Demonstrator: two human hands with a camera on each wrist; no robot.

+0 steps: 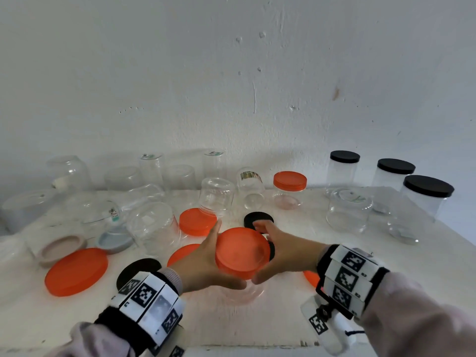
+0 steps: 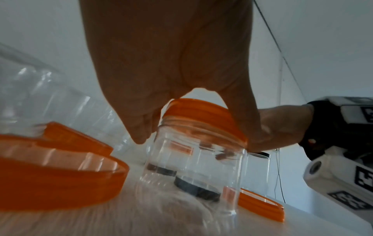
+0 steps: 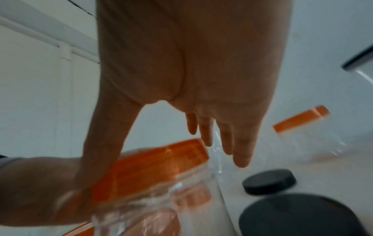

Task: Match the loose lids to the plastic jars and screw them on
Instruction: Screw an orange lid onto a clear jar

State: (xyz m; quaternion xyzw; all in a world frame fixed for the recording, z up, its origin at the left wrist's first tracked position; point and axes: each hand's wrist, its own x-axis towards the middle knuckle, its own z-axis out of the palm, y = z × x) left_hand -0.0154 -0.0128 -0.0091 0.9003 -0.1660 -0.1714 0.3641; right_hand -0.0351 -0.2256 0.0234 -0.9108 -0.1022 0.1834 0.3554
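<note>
Orange lid (image 1: 242, 252) sits on the mouth of a clear jar (image 2: 193, 167) standing near the front of the white surface (image 1: 334, 266); in the left wrist view it looks slightly tilted on the threads. Left hand (image 1: 203, 264) cups lid rim and jar neck with curled fingers (image 2: 139, 127); right hand (image 1: 286, 251) touches the rim with its thumb, fingers (image 3: 240, 151) straight and spread beyond it. Suggested: level the lid first, steady the jar, then turn without forcing to avoid cross-threading.

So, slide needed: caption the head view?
Both hands seat an orange lid on a clear jar.
</note>
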